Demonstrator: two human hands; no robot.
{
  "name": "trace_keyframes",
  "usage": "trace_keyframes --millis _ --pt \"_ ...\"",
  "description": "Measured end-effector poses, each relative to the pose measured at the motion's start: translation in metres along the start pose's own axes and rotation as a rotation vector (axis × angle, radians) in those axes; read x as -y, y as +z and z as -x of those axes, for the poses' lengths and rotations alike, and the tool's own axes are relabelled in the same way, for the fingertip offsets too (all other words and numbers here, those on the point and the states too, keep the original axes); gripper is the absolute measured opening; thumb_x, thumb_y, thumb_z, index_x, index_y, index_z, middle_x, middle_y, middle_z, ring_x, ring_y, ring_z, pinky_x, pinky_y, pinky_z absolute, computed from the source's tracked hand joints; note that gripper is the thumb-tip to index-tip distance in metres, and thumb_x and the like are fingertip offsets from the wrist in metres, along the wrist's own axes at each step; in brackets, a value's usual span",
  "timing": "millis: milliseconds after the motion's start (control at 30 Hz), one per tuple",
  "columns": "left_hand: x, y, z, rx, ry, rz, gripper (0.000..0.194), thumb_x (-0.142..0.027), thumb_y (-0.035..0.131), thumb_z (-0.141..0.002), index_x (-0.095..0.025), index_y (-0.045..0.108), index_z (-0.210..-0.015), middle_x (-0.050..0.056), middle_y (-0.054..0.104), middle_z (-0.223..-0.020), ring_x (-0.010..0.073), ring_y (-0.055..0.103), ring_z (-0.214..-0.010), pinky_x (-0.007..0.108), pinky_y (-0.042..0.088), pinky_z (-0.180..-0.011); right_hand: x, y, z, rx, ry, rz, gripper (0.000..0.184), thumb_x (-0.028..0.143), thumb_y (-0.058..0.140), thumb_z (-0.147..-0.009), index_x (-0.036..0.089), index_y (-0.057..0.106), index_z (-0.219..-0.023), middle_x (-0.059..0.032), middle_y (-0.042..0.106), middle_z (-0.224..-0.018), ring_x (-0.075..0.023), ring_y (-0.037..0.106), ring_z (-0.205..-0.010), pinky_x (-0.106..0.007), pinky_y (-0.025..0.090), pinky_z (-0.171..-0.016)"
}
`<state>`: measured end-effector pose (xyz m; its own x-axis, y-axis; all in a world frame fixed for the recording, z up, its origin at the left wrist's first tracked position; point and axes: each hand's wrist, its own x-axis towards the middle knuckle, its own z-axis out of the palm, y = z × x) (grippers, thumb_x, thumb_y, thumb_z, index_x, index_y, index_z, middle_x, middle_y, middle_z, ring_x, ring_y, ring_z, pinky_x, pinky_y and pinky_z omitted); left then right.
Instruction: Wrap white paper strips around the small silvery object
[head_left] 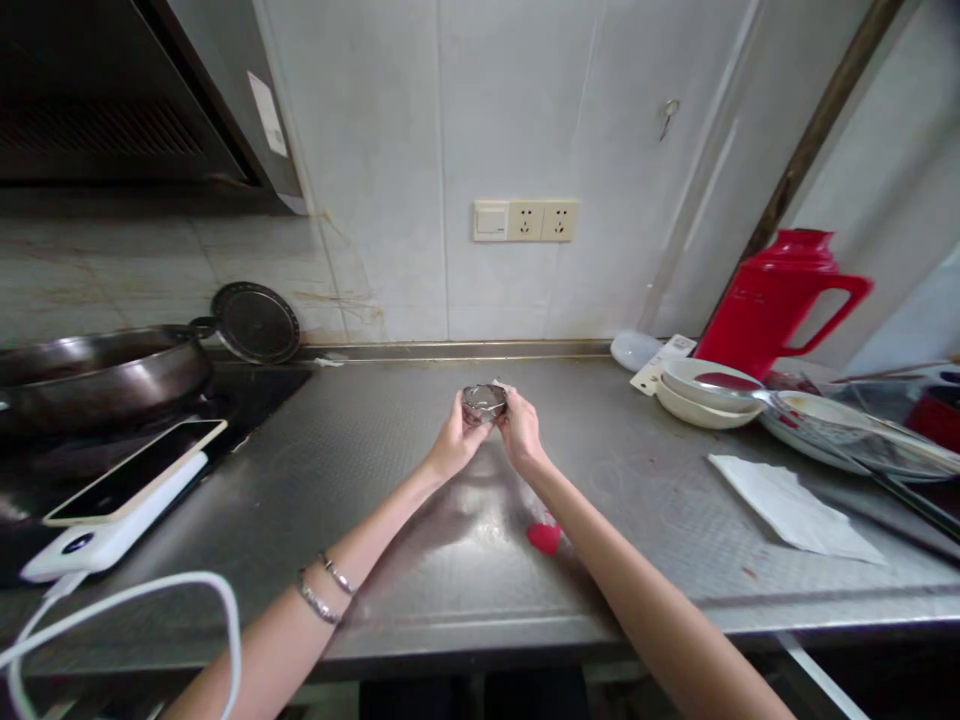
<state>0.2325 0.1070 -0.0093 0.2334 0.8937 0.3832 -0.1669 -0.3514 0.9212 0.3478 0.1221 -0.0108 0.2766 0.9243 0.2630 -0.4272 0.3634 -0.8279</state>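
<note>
A small, round, see-through grey dish (484,400) with a shiny, uneven rim is held over the steel counter (360,500). My left hand (454,442) is closed on its left side, the thumb along the near edge. On the opposite side my right hand (519,425) grips it too, fingers curled behind. Something small and pale shows by the right fingertips, too little to name. Below my right forearm lies a red item (544,538), partly covered by the arm.
At left, a pan (105,375) sits on the stove, near a phone (142,470) on a white power bank (112,530) with a looping cable. To the right are a red thermos (772,300), stacked bowls (705,400), a plate (840,425) and a white napkin (795,510).
</note>
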Motion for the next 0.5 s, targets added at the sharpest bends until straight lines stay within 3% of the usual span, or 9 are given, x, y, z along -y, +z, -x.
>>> trace_keyframes --millis 100,233,367,500 --pt "-0.007 -0.004 -0.003 -0.013 0.012 -0.026 0.063 -0.031 0.077 -0.067 -0.017 0.047 -0.121 0.013 0.058 -0.124 0.0252 0.061 -0.109 0.044 0.044 -0.101 0.008 0.000 -0.005 -0.017 0.064 -0.078 0.033 0.048 0.059 -0.077 0.017 0.070 -0.086 -0.0028 0.072 -0.078 -0.0163 0.062 -0.067 -0.028 0.048 -0.063" --pt "-0.010 -0.011 -0.008 0.004 0.017 -0.046 0.062 -0.031 0.085 -0.055 -0.014 0.055 -0.107 0.011 0.063 -0.111 0.0241 0.062 -0.101 0.042 0.046 -0.096 0.012 0.005 -0.005 0.040 0.102 -0.109 0.037 0.050 0.060 -0.076 0.015 0.070 -0.083 -0.0052 0.072 -0.074 -0.0204 0.065 -0.072 -0.030 0.049 -0.065" --pt "-0.004 -0.011 -0.008 0.069 -0.015 0.063 0.063 -0.035 0.085 -0.056 -0.016 0.051 -0.106 0.009 0.065 -0.107 0.0216 0.062 -0.100 0.040 0.045 -0.096 0.011 0.007 -0.001 0.055 0.084 -0.082 0.038 0.051 0.058 -0.078 0.015 0.071 -0.078 -0.0053 0.072 -0.071 -0.0219 0.066 -0.078 -0.032 0.050 -0.071" --pt "0.004 -0.011 -0.007 -0.021 0.043 -0.041 0.068 -0.036 0.084 -0.058 -0.019 0.044 -0.110 0.009 0.062 -0.112 0.0226 0.060 -0.105 0.042 0.043 -0.098 0.007 0.007 0.004 0.052 0.026 -0.007 0.038 0.051 0.056 -0.080 0.016 0.072 -0.082 -0.0054 0.073 -0.080 -0.0213 0.066 -0.084 -0.032 0.050 -0.078"
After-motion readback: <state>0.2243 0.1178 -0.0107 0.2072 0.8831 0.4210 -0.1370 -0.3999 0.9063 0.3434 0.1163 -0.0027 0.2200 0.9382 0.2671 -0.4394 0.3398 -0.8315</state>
